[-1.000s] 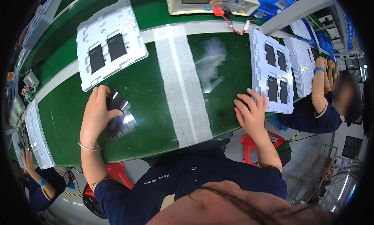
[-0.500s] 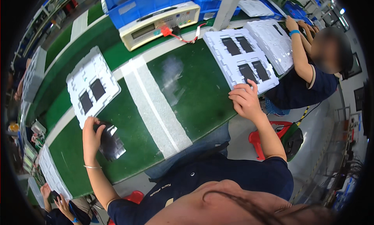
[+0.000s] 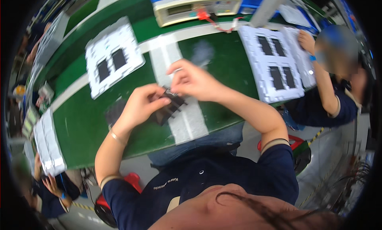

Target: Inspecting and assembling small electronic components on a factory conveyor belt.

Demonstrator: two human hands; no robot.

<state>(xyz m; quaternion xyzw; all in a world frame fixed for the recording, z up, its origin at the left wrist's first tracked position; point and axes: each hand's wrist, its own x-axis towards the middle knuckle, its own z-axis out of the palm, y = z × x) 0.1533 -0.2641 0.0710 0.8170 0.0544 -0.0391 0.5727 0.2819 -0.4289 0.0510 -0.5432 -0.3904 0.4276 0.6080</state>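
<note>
My left hand (image 3: 139, 104) is closed, thumb and fingers pinching a dark flat piece (image 3: 169, 107) above the pale strip of the bench. The piece is black with a jagged-looking lower edge, and blur hides whether it is one or several. My right hand (image 3: 195, 82) is closed at its upper edge, fingertips together near the left hand's. What those fingertips grip is too small to make out. Beside my left wrist, another dark sheet (image 3: 114, 110) lies on the green mat, partly covered by the hand.
A white tray (image 3: 133, 33) with two black rectangles lies at the far left; another white tray (image 3: 248, 50) with several stands right. Behind is a cream bench meter (image 3: 167, 19) with a red lead (image 3: 203, 14). Co-workers sit on both sides; one's hand (image 3: 306, 41) is near the right trays.
My left hand has risen from the dark sheets and moved right, now with a dark piece. My right hand has left the right tray and come to meet it. The view has shifted.
</note>
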